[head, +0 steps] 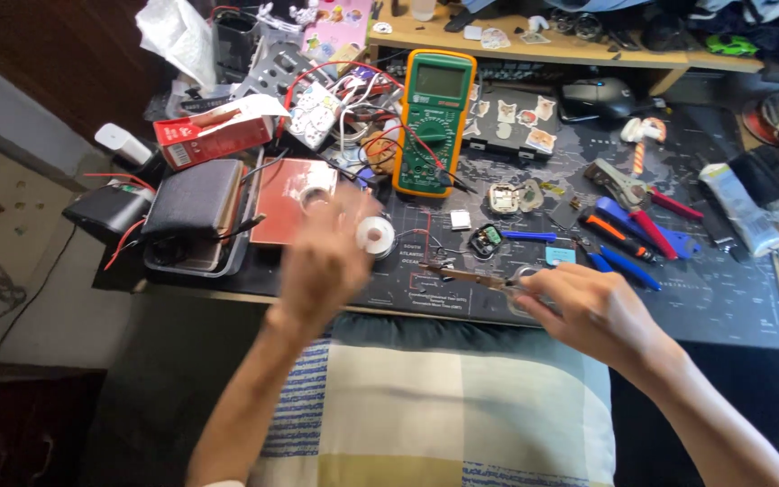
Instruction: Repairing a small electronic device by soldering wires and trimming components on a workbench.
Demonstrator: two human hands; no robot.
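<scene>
Your right hand (588, 311) is closing around a thin brown-handled tool (462, 273), holding it low over the dark mat (723, 298) on the worktop, tip pointing left. Your left hand (322, 261) is blurring above the solder spool (375, 236), fingers loosely spread, gripping nothing. The yellow-green meter (433, 122) is lying just behind.

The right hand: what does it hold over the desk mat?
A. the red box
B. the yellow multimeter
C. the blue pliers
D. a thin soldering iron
D: the right hand grips a thin soldering iron pointing left over the mat, while the pliers, multimeter and red box lie untouched.
</scene>
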